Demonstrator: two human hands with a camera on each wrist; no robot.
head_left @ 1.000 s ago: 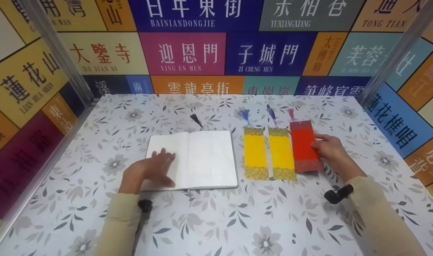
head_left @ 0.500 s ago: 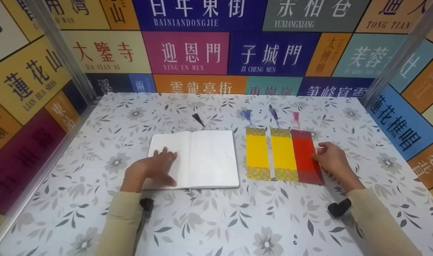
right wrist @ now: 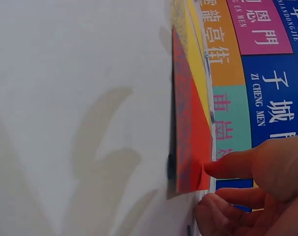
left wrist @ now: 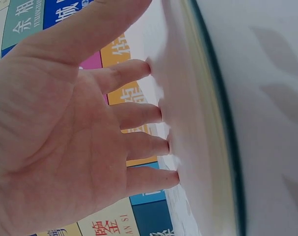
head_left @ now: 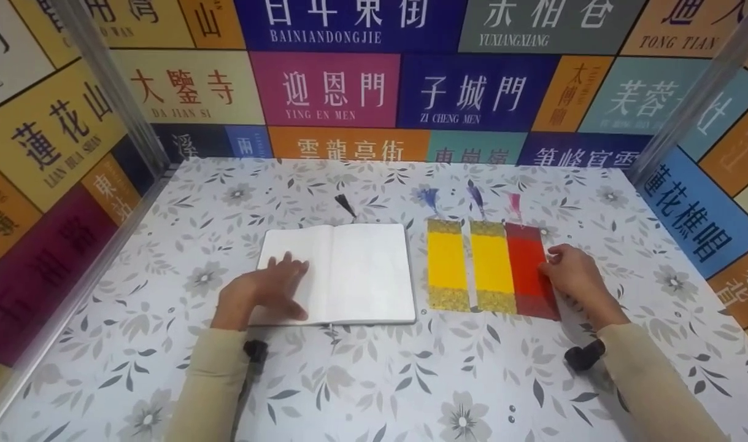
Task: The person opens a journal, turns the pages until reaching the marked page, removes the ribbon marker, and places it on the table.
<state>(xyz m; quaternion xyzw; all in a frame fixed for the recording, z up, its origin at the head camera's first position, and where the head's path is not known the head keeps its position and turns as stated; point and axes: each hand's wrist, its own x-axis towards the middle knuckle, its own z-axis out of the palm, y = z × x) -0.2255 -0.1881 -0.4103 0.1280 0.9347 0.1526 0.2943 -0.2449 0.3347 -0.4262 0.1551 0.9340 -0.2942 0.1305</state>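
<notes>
An open notebook [head_left: 370, 276] with blank white pages lies on the table. My left hand [head_left: 263, 291] rests on its left page, fingers spread; in the left wrist view the fingertips [left wrist: 163, 113] press on the paper. To the notebook's right are two yellow bookmarks, one at left [head_left: 445, 261] with a blue tassel, one in the middle [head_left: 492, 264] with a purple tassel. Beside them lies a red bookmark [head_left: 527, 264] with a pink tassel. My right hand [head_left: 576, 279] pinches its right edge, the thumb [right wrist: 227, 164] on its face and the other fingers curled beside the edge.
A black tassel [head_left: 345, 204] sticks out above the notebook's top edge. The table [head_left: 361, 387] wears a white floral cover. Panels with Chinese lettering [head_left: 324, 89] stand behind it and at both sides, with clear corner posts [head_left: 125, 92].
My right hand has lowered the red bookmark, bringing it down toward me until it lies in line beside the yellow ones. My left hand has stayed on the page.
</notes>
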